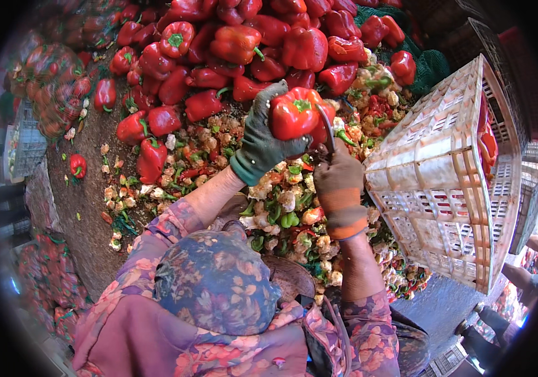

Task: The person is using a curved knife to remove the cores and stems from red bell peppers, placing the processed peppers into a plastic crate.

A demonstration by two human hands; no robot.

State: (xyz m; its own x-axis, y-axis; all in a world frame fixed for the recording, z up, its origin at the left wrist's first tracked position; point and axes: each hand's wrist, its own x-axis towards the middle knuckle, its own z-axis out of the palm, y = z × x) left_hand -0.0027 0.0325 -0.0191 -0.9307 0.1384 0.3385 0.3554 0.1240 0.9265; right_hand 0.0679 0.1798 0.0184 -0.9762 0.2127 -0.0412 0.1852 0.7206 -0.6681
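My left hand, in a dark green glove, is wrapped round a red bell pepper, whose green stem points up. In my right hand, in a brown and orange glove, is a knife with a thin curved metal blade. The blade touches the pepper's right side, near its top; my right fingers hide the knife's handle. Behind the held pepper rises a heap of red bell peppers. Cut-out pepper cores, with pale seeds and green stems, lie thick below both hands.
On the right a white plastic crate stands tilted, with red peppers inside. Net sacks of peppers stand at the far left. Green netting lies by the heap. Loose peppers are on the floor at left. Other people's legs show at lower right.
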